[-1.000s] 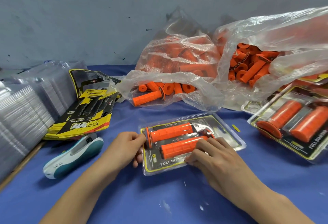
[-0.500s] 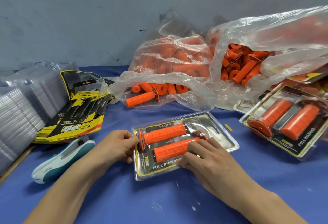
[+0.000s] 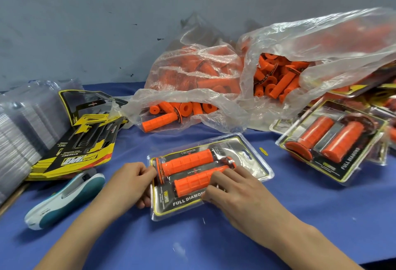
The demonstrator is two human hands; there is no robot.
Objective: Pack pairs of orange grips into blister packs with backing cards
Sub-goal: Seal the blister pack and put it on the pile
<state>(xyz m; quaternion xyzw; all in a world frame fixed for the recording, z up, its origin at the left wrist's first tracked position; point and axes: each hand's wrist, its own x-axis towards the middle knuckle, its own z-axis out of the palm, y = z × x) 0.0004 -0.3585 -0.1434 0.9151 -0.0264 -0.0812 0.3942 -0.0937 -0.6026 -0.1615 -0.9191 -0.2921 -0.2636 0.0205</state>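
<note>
Blue desk (image 3: 300,216) under a grey wall (image 3: 85,23). The blister pack (image 3: 210,172) lies between my hands, its orange grips (image 3: 186,162) running 8 to 2 o'clock. My left hand (image 3: 130,181) pinches its 9 o'clock edge; my right hand (image 3: 237,194), nearer the lid, presses straight fingers (image 3: 216,178) on the near grip.

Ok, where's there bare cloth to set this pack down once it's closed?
Bare blue cloth lies between the blister pack in front of you and the finished pack at right, and in the near right corner. Crowded: backing cards, teal tool and clear shells at left; bags of grips behind.
</note>
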